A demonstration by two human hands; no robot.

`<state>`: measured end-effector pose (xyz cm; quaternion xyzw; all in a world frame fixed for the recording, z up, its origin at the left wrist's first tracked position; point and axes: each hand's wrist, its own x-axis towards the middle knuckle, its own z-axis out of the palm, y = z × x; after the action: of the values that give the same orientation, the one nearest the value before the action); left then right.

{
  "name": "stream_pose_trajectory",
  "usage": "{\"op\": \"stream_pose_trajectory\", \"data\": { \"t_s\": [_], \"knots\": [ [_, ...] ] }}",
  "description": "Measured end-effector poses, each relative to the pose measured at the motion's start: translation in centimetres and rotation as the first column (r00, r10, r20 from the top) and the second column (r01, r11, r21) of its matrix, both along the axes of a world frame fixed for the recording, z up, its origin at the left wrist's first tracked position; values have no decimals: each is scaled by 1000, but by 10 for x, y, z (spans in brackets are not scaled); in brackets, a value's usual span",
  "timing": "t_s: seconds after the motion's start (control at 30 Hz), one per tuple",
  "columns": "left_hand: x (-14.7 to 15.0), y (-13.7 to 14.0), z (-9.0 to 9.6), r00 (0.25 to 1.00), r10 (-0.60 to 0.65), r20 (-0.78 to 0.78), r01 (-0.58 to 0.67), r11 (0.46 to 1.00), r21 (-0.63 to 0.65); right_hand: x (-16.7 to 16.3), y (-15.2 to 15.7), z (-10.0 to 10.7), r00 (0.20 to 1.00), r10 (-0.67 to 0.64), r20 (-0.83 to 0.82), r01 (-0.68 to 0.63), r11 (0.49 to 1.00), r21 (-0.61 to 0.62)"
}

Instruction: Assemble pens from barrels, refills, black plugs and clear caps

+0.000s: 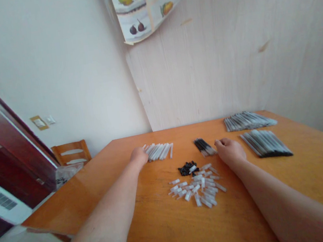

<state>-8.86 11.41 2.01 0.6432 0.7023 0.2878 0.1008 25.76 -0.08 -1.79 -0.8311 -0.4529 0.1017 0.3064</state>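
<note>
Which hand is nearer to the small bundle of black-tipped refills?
Right. The right hand sits just beside the black-tipped refills, about touching them; the left hand is farther left, at the white tubes.

Both bare forearms stretch forward, well apart, palms facing down. The left hand (138, 156) is loosely curled, with its fingers hidden. The right hand (229, 149) is curled too, knuckles up.

Both forearms bare, no sleeves in view. Left hand (138, 156) and right hand (230, 150): no gloves, rings, watch visible.
</note>
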Motion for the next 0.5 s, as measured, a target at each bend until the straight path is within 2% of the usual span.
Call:
{"op": "stream_pose_trajectory", "data": {
  "t_s": [0.5],
  "knots": [
    [-5,5,-7,999,-48,-16,48,999,6,3,2,-6,1000,-4,6,4,1000,26]
  ]
}}
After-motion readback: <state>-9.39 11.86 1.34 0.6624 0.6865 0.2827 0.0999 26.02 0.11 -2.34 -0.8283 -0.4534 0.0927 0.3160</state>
